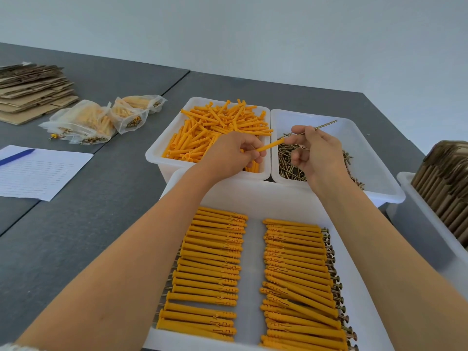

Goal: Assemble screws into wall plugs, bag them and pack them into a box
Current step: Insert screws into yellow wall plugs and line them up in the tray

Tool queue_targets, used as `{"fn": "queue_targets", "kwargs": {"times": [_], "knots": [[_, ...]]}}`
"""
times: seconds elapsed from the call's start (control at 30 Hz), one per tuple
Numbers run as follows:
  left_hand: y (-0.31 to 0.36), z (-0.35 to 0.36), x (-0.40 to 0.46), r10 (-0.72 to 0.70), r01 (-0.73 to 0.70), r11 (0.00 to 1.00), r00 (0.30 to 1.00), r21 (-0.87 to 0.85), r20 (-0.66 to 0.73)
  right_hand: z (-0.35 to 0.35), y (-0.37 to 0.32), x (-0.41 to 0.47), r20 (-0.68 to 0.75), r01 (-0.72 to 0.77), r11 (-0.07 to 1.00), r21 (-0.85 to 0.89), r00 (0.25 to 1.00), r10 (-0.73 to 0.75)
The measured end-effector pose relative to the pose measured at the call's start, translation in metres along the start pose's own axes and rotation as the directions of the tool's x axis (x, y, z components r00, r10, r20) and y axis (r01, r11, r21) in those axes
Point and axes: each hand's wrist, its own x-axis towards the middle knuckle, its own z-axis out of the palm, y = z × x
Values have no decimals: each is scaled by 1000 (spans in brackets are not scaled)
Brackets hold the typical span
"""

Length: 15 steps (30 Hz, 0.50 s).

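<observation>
My left hand (231, 154) grips an orange wall plug (272, 145) over the white bin of loose plugs (177, 117). My right hand (314, 154) pinches a long screw (320, 127) over the white bin of loose screws (374, 158). The screw's head end sits right at the plug's open end. Whether it has entered the plug is hidden by my fingers. Close to me stands a white tray (253, 198) with two rows of assembled plugs (296, 274), screw heads showing at the right row's ends.
Several clear bags of assembled plugs (101, 120) lie at the left. Flat cardboard (33, 92) is stacked at the far left. A lined sheet (40, 173) with a blue pen (16, 157) lies nearer. A white bin with folded boxes (445, 183) stands at the right.
</observation>
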Motion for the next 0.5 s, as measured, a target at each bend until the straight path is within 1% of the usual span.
{"fn": "queue_targets", "kwargs": {"times": [0.2, 0.3, 0.4, 0.5], "knots": [[-2, 1, 1, 11, -11, 1000, 1000, -14, 4, -1, 1, 2, -11, -37, 999, -30, 999, 37], [-3, 1, 1, 25, -25, 999, 1000, -25, 13, 3, 3, 0, 26, -49, 996, -68, 998, 51], [-4, 1, 2, 25, -24, 1000, 999, -17, 29, 9, 6, -3, 75, -19, 990, -138, 997, 29], [-3, 4, 1, 44, -45, 998, 998, 45, 38, 14, 8, -4, 90, 21, 984, -176, 996, -5]]}}
